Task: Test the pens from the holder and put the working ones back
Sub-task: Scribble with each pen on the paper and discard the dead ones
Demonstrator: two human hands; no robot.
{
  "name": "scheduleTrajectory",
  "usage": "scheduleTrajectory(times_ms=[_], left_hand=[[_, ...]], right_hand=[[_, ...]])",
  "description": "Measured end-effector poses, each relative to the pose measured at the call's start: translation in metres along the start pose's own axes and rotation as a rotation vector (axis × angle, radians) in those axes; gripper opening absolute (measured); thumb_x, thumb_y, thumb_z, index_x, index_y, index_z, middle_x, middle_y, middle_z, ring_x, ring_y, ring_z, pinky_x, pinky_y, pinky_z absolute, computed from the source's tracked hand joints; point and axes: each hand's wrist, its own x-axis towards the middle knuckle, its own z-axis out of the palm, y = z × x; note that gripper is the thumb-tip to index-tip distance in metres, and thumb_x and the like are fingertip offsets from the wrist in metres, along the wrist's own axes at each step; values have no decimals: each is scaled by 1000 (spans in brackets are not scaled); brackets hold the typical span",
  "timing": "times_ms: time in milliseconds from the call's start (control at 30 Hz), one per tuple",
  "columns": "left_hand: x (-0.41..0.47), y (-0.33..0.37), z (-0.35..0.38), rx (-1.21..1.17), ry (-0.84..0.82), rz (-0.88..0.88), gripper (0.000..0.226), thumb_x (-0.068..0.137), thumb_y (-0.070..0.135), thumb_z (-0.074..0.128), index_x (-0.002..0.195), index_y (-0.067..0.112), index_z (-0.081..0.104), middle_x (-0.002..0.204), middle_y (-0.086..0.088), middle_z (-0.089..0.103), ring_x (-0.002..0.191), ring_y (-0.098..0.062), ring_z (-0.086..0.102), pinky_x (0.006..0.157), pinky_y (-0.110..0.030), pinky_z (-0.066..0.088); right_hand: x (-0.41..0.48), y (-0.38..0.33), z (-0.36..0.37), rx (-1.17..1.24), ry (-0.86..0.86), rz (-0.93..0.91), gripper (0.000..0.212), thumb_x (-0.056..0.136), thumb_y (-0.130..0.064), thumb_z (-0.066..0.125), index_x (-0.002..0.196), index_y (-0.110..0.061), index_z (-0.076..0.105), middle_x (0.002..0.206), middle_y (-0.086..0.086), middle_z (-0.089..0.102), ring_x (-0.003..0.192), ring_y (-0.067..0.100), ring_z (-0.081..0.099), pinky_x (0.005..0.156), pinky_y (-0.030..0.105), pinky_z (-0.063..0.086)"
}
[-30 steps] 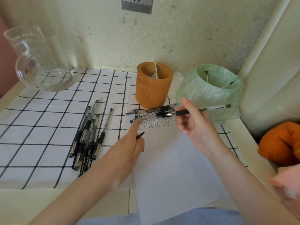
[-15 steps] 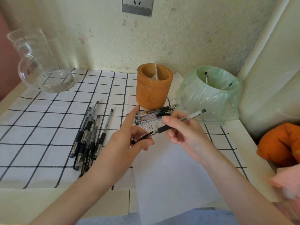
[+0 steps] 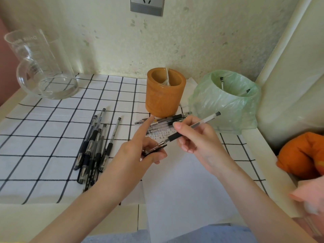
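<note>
My right hand (image 3: 198,142) grips a clear pen with a black grip (image 3: 201,122), its tip pointing down-left at a black pen cap (image 3: 154,149) pinched in my left hand (image 3: 140,155). The left index finger sticks out toward the orange pen holder (image 3: 165,92). A white sheet of paper (image 3: 184,190) with scribbles near its top (image 3: 161,135) lies under both hands. A few pens (image 3: 163,121) lie in front of the holder. Several more pens (image 3: 94,148) lie bundled on the checked cloth at the left.
A small bin lined with a green bag (image 3: 226,102), with two pens inside, stands right of the holder. A glass jug (image 3: 40,65) sits at the back left. An orange cloth object (image 3: 303,155) lies at the right edge. A wall socket (image 3: 147,5) is above.
My right hand swung the pen from level over the pens to tip-down toward my left hand. The left hand rose with the cap to meet the tip.
</note>
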Motion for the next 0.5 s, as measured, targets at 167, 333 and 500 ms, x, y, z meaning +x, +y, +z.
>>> scheduleTrajectory(times_ms=[167,333,500], left_hand=[[-2,-3,1,61,-30,-28,48,82,25,65,124,39,44,79,11,70,66,-4,63,64,-13,48],[-5,-2,-4,390,2,-3,39,79,59,38,71,21,44,49,4,50,49,-13,51,53,-28,44],[-3,-1,-2,678,-61,15,34,89,51,31,85,18,36,63,4,44,69,-24,55,61,-32,40]], right_hand=[[-2,4,3,-50,-134,9,14,75,-23,69,69,-16,58,52,4,58,42,13,48,39,17,31],[-3,6,5,-44,-91,-12,10,69,-25,71,63,-22,64,49,1,52,40,10,37,38,17,26],[-6,12,7,-3,-102,13,14,73,-21,71,61,-23,64,47,0,49,40,10,35,39,18,26]])
